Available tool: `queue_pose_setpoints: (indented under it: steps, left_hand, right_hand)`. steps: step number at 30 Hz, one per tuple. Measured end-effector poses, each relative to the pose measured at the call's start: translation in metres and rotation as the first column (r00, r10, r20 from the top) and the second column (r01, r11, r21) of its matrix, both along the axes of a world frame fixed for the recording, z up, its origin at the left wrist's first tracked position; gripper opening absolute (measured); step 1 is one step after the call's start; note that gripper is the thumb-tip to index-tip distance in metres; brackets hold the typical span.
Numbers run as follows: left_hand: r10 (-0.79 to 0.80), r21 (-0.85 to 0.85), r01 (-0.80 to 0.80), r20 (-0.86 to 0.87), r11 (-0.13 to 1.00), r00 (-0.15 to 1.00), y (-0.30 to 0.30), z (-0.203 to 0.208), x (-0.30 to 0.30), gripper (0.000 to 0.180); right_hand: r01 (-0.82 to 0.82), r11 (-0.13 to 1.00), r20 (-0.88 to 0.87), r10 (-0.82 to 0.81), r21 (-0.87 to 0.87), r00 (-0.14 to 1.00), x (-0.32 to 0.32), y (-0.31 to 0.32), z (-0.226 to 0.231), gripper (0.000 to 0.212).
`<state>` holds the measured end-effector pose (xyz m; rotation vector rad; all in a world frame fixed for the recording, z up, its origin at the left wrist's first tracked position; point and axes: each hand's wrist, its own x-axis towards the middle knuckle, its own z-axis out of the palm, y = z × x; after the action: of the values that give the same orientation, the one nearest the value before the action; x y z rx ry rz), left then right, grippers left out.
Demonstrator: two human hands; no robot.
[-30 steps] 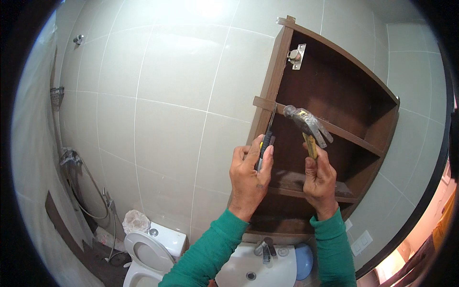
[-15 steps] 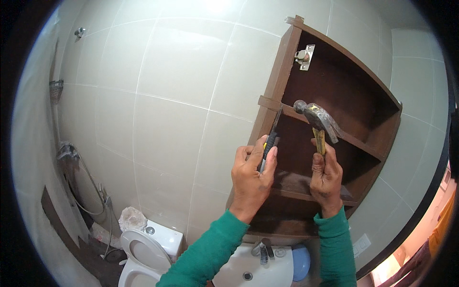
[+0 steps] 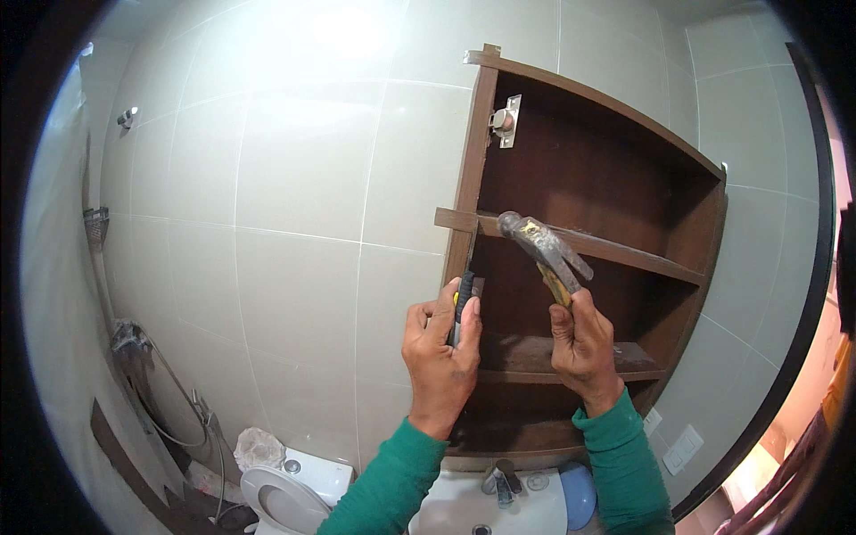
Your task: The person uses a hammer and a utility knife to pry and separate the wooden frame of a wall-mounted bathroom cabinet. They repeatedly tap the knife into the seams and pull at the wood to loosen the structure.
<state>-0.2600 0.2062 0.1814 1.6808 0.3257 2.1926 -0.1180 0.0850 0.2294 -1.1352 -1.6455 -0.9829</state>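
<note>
My left hand (image 3: 439, 361) is closed round the grey, black and yellow handle of a utility knife (image 3: 465, 301). Its thin blade points upward, with the tip at a short brown wood strip (image 3: 453, 219) that crosses the front edge of a brown wooden cabinet (image 3: 462, 192). In my right hand (image 3: 585, 349) is a worn claw hammer (image 3: 542, 245), gripped by its yellowish handle. The hammer's round face points left, a little to the right of the blade and strip, and appears apart from them. A metal hinge (image 3: 506, 122) sits inside the cabinet's upper left.
The open-fronted cabinet has several shelves (image 3: 588, 358) and hangs on a tiled wall (image 3: 294, 294). Below are a white sink (image 3: 446, 508) with a faucet (image 3: 504, 481), a blue rounded object (image 3: 578, 495) and a toilet (image 3: 330, 481). A shower hose (image 3: 174, 437) hangs at left; a dark-framed doorway stands at right.
The whole view has shifted, so the cabinet and both hands appear farther left and lower. The hammer's handle now slants more toward the lower right. Both hands keep their tools.
</note>
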Motion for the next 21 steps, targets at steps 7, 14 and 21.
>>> queue_pose_setpoints:
  steps: [7, 14, 21]
  left_hand:
    - [0.047, 0.015, -0.047, 0.026, 0.999, 0.999, 0.002, -0.001, 0.001, 0.032]
    - [0.019, -0.014, -0.019, 0.024, 1.0, 1.0, -0.003, -0.001, -0.001, 0.034]
    - [-0.015, -0.048, 0.017, 0.025, 0.999, 1.0, -0.006, -0.002, 0.002, 0.034]
  right_hand:
    - [0.027, 1.0, 0.036, -0.028, 0.012, 0.999, -0.001, 0.007, 0.001, 0.032]
    - [0.013, 1.0, -0.147, -0.017, -0.026, 0.989, 0.007, 0.004, -0.005, 0.029]
    - [0.032, 0.998, -0.123, -0.038, -0.049, 0.992, -0.003, -0.004, -0.003, 0.029]
